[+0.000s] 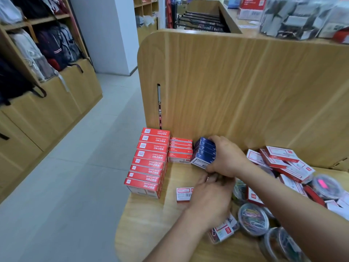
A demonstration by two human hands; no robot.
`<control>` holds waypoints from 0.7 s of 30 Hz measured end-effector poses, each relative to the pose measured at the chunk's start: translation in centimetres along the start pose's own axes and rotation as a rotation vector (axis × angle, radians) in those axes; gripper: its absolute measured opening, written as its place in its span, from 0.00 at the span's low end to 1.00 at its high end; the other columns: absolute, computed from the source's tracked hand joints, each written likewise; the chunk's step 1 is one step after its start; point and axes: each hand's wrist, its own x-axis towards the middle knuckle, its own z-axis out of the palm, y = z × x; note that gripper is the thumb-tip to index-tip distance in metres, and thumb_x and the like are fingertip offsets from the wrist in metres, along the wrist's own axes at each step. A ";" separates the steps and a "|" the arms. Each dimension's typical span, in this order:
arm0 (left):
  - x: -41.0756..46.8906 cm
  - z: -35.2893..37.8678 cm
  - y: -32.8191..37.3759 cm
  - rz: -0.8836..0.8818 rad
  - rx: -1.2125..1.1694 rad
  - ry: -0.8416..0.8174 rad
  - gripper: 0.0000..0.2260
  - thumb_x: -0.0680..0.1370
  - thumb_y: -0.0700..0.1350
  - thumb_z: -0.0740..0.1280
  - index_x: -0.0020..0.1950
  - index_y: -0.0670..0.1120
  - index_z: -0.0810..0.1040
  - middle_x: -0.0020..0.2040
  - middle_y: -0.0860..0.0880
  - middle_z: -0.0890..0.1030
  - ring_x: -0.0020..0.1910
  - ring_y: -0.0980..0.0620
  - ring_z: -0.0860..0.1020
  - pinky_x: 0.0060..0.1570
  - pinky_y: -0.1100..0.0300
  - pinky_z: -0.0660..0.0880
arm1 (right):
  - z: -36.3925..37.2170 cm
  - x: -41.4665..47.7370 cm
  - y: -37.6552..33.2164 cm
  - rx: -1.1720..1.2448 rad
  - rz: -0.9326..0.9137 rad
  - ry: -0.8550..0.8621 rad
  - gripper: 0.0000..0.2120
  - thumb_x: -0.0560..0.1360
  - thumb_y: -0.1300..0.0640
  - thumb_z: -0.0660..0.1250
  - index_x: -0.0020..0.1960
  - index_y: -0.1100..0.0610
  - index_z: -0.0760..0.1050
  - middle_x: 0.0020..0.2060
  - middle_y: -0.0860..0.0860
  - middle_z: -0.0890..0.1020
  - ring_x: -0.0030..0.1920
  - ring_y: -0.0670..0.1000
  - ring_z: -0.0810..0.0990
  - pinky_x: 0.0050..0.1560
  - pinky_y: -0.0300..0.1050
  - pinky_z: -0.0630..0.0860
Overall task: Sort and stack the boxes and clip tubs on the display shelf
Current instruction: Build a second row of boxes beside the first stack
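While my right hand (224, 157) curls round the stack of blue boxes (204, 152), thumb below and fingers over the top, the stack sits tipped, its white underside turned toward me. It is at the back panel (245, 91), just to the right of the short red stack (180, 151). The move turns on that narrow spot: the stack goes down and leftward from my grip, square beside the red ones. I judge it needs levelling first.

My left hand (209, 193) is nearer me, just under the right wrist, fingers reaching forward. Their tips are hidden, so I cannot tell whether it holds anything. A small red-and-white box (183, 194) lies just beside it on the shelf (151, 224). The clip tubs (253, 218) and loose boxes (283, 161) wait to the right, closer to my right arm.
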 end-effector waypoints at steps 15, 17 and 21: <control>-3.3 -3.4 -2.8 -0.138 -0.099 0.393 0.17 0.70 0.45 0.54 0.53 0.49 0.78 0.50 0.52 0.79 0.49 0.48 0.74 0.48 0.54 0.76 | 2.8 -1.6 1.1 0.060 -0.251 0.131 0.35 0.68 0.55 0.73 0.72 0.55 0.64 0.67 0.55 0.66 0.65 0.55 0.71 0.64 0.50 0.72; -2.2 -3.6 -3.1 -0.159 -0.056 0.386 0.17 0.70 0.44 0.58 0.57 0.48 0.77 0.55 0.50 0.78 0.52 0.46 0.74 0.50 0.52 0.76 | 2.9 -1.8 1.1 0.088 -0.244 0.225 0.32 0.66 0.59 0.73 0.69 0.55 0.67 0.63 0.56 0.67 0.61 0.56 0.73 0.58 0.47 0.74; 1.0 -3.8 -4.1 -0.195 0.150 0.247 0.23 0.66 0.42 0.73 0.61 0.48 0.78 0.63 0.48 0.78 0.61 0.46 0.76 0.52 0.52 0.76 | 1.9 -1.7 1.4 -0.077 -0.112 0.249 0.29 0.62 0.49 0.74 0.60 0.54 0.69 0.53 0.54 0.72 0.52 0.60 0.75 0.49 0.51 0.75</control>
